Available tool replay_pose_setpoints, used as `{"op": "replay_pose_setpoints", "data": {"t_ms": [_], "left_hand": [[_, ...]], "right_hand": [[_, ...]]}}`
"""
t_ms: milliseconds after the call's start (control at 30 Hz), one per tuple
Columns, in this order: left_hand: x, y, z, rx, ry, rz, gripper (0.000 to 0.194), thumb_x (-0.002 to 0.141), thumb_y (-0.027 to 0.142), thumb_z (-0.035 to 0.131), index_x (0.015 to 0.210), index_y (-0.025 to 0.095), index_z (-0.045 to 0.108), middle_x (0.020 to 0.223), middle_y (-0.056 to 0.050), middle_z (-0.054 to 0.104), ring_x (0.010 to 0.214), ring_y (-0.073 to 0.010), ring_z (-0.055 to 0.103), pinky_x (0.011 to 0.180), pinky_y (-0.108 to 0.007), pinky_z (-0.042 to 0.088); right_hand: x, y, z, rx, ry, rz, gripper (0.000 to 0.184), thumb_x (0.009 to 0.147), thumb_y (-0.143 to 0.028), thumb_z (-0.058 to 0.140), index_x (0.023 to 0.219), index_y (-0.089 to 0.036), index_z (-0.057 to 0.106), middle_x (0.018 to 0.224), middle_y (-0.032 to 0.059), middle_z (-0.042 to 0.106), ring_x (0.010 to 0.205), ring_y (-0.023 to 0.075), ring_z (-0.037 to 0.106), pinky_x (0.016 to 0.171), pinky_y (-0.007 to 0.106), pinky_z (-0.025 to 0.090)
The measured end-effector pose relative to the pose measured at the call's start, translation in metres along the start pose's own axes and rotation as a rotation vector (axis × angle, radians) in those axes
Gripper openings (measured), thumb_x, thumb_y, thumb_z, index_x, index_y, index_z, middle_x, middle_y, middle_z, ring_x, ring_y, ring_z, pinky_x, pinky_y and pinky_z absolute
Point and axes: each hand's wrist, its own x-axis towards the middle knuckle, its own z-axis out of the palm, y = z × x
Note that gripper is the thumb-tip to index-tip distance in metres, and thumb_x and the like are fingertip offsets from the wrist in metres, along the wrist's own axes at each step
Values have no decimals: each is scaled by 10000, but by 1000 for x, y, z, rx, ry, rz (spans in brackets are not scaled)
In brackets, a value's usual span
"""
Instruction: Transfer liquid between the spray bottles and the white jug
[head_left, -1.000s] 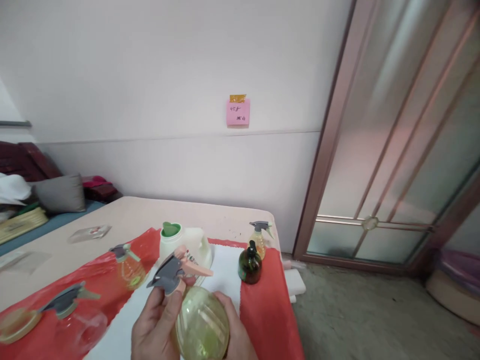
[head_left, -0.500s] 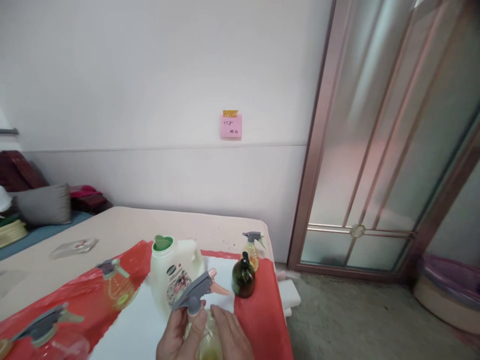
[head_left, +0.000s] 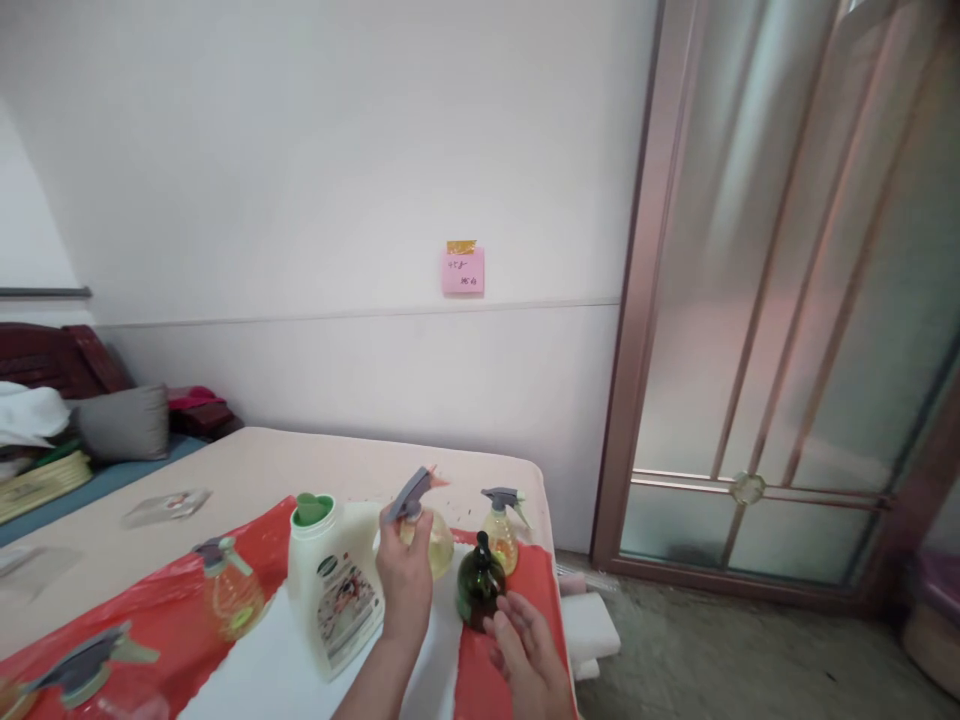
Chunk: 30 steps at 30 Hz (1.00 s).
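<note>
Fingers of the left hand are closed around the neck of a pale yellow spray bottle, just under its grey and pink trigger head. The right hand is partly open, its fingers loosely curled and spread at the lower right side of a dark green bottle with a black top. Whether they touch its glass cannot be told, and they have no grip on it.

Close behind the dark green bottle stands a second spray bottle, with a grey and green head. Left of the left hand, a white jug with a printed label stands open, a green piece in its mouth. Farther left are an orange-tinted spray bottle and, cut off by the lower edge of the view, a clear spray bottle.

White sheet and red plastic lie under these things on the beige counter. Beyond, a pink note is taped to the wall; a glass door is at right.
</note>
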Motion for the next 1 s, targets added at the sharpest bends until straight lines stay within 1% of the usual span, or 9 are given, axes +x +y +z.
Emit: {"op": "replay_pose_setpoints", "data": {"t_ms": [100, 200, 333, 433, 567, 733, 833, 933, 1000], "left_hand": [[31, -33, 36, 104, -11, -10, 255, 797, 323, 709, 1005, 203, 623, 997, -35, 680, 989, -217, 620, 962, -392, 419], [45, -73, 57, 199, -50, -75, 290, 885, 354, 624, 1102, 162, 615, 1095, -66, 650, 976, -206, 625, 883, -435, 504], [48, -116, 65, 290, -110, -178, 353, 907, 367, 598, 1200, 172, 586, 1199, -88, 616, 1015, -216, 623, 863, -438, 534], [45, -131, 59, 324, -139, -238, 371, 900, 363, 607, 1217, 172, 581, 1234, -90, 603, 1057, -235, 612, 886, -456, 527], [22, -119, 30, 296, -178, -236, 350, 887, 341, 627, 1190, 167, 599, 1258, -96, 603, 1121, -247, 592, 945, -490, 492], [-29, -69, -37, 170, -245, -190, 338, 680, 371, 778, 942, 170, 705, 1049, -113, 730, 1047, -288, 658, 933, -422, 500], [-43, -36, -79, 123, -174, -186, 375, 648, 445, 774, 896, 170, 711, 951, -118, 754, 965, -299, 688, 890, -422, 515], [-36, -13, -114, 74, -54, -178, 425, 650, 486, 767, 926, 171, 699, 953, -113, 759, 962, -291, 696, 888, -406, 521], [-28, -6, -134, 47, 37, -155, 452, 650, 501, 764, 952, 174, 685, 961, -108, 758, 960, -281, 699, 894, -395, 522]], "right_hand": [[6, 0, -8, 30, 43, 33, 680, 734, -687, 661, 1186, -202, 507, 1268, 159, 574, 1132, 335, 594, 856, 416, 550], [10, -1, -12, 69, 84, 32, 629, 751, -673, 656, 1159, -215, 517, 1241, 142, 590, 1055, 310, 640, 793, 375, 563], [14, -16, -22, 228, 150, 14, 579, 737, -618, 712, 1132, -230, 540, 1230, 100, 591, 968, 254, 667, 754, 322, 557], [15, -34, -29, 318, 211, 54, 636, 647, -575, 801, 1116, -211, 573, 1174, 70, 616, 975, 239, 655, 755, 295, 555], [13, -48, -29, 343, 296, 101, 666, 630, -567, 799, 1132, -190, 577, 1125, 54, 621, 995, 219, 631, 750, 265, 528], [12, -50, -24, 373, 305, 101, 580, 622, -508, 782, 1077, -202, 591, 1051, 27, 623, 964, 198, 615, 777, 274, 495], [10, -54, -20, 389, 298, 97, 551, 576, -456, 789, 1027, -210, 590, 1018, 12, 617, 928, 182, 611, 788, 276, 488], [8, -55, -21, 396, 260, 102, 540, 511, -443, 800, 961, -233, 587, 985, 6, 624, 885, 182, 619, 755, 284, 507], [14, -44, -31, 385, 185, 115, 548, 449, -461, 802, 910, -247, 599, 936, 26, 645, 843, 213, 639, 708, 319, 530]]}}
